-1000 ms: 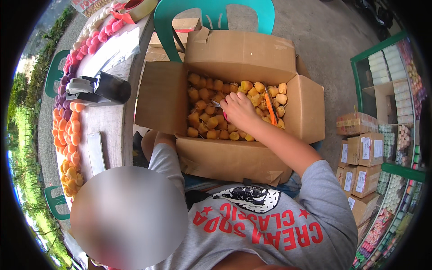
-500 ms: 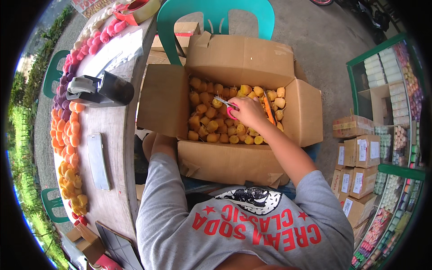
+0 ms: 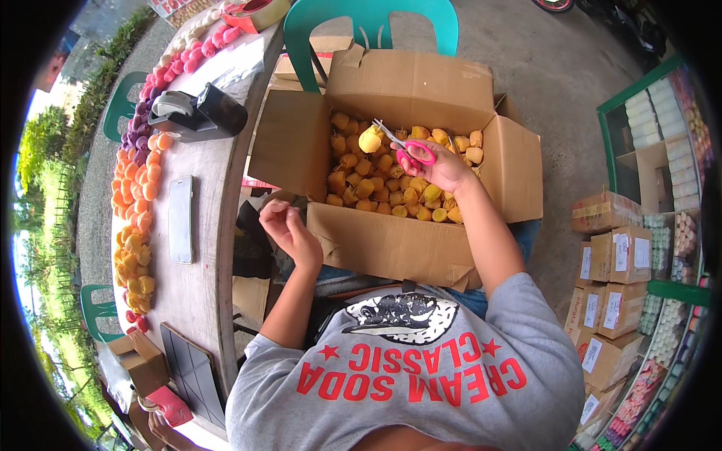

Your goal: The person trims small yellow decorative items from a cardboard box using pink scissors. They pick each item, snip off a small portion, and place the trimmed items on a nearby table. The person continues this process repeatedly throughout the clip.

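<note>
Pink, clamped in the right hand: scissors. Just left, at the blades, a yellow lump, liable to drop if only loosely caught. Beneath, similar lumps in a cardboard box. Well left, an empty left hand, loosely curled.

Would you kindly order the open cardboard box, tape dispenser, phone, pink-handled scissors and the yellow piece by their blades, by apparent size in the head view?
1. Open cardboard box
2. Tape dispenser
3. Phone and pink-handled scissors: too alike in length to rank
4. Yellow piece
</note>
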